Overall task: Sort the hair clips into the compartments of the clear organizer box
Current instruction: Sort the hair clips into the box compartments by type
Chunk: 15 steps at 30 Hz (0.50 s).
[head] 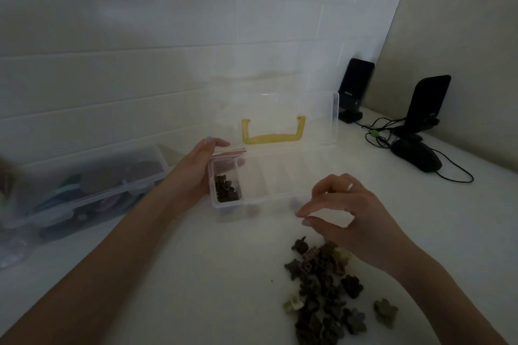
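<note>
Far left on the white counter (229, 274) I see a second clear lidded plastic storage box (84, 190), shut, with dark and coloured items inside, too blurred to identify. Next over, the left hand (196, 171) grips the left end wall of the clear compartmented organizer box (269, 199): thumb on the top edge by the hinge, fingers wrapped round the end, closed on the box. The box's clear lid with the yellow U-shaped handle (272, 131) stands open, leaning back toward the white tiled wall (140, 50). The leftmost compartment holds a small cluster of dark brown hair clips (226, 188); the compartments to its right look empty from here. The right hand (344, 216) hovers just over the box's front right edge, thumb and forefinger apart in a loose pinch, other fingers curled; nothing visibly held. Below it, near the front of the counter, lies a loose pile of small flower-shaped hair clips (325, 297), mostly dark brown, a few pale yellow-green. Far right at the back: two black stand-mounted devices (356, 87), a black computer mouse (417, 155) and black cables (378, 131).
</note>
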Tool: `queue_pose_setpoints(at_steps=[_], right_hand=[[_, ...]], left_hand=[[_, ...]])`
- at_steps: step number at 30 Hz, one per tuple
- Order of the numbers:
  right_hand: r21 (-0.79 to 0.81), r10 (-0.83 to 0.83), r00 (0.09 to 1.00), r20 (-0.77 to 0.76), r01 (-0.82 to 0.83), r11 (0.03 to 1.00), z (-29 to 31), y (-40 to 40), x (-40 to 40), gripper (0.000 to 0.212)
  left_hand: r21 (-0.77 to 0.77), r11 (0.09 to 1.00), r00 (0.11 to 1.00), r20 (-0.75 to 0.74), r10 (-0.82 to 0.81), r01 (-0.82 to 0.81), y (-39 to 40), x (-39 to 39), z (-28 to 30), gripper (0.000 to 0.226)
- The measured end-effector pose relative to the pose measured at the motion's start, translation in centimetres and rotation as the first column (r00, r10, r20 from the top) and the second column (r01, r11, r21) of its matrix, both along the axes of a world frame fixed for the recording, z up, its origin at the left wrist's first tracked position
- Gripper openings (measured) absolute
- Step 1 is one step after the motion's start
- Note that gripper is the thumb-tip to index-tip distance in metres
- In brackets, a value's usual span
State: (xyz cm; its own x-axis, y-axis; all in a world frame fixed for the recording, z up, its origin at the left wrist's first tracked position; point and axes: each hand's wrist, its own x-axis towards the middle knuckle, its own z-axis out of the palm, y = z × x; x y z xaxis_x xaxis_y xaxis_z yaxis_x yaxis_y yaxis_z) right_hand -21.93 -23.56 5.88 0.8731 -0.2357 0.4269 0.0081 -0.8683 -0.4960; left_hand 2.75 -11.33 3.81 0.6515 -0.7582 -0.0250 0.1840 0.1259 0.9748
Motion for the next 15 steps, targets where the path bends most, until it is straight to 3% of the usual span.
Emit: queue_pose_setpoints(at_steps=[4, 7, 11, 15], right_hand=[[-0.069, -0.002, 0.957, -0.291, -0.019, 0.997, -0.4, -0.9, -0.8, 0.025], [-0.135, -0.06, 0.906, -0.419, 0.004, 0.991, -1.0, -1.1, -0.8, 0.034], [-0.102, -0.004, 0.908, -0.419, -0.042, 0.994, -0.9, -0.3, -0.3, 0.034], [-0.021, 0.05, 0.92, -0.389, -0.063, 0.998, -1.0, 0.1, -0.1, 0.032]], left_hand=[[-0.051, 0.999, 0.998, -0.054, 0.013, -0.015, 0.0, -0.2, -0.2, 0.032], [-0.061, 0.996, 0.986, -0.159, 0.057, -0.068, -0.3, -0.4, -0.3, 0.037], [-0.054, 0.993, 0.958, -0.273, 0.082, -0.1, -0.3, -0.7, -0.1, 0.041], [-0.043, 0.987, 0.964, -0.225, 0.141, -0.154, -0.5, -1.0, 0.0, 0.041]])
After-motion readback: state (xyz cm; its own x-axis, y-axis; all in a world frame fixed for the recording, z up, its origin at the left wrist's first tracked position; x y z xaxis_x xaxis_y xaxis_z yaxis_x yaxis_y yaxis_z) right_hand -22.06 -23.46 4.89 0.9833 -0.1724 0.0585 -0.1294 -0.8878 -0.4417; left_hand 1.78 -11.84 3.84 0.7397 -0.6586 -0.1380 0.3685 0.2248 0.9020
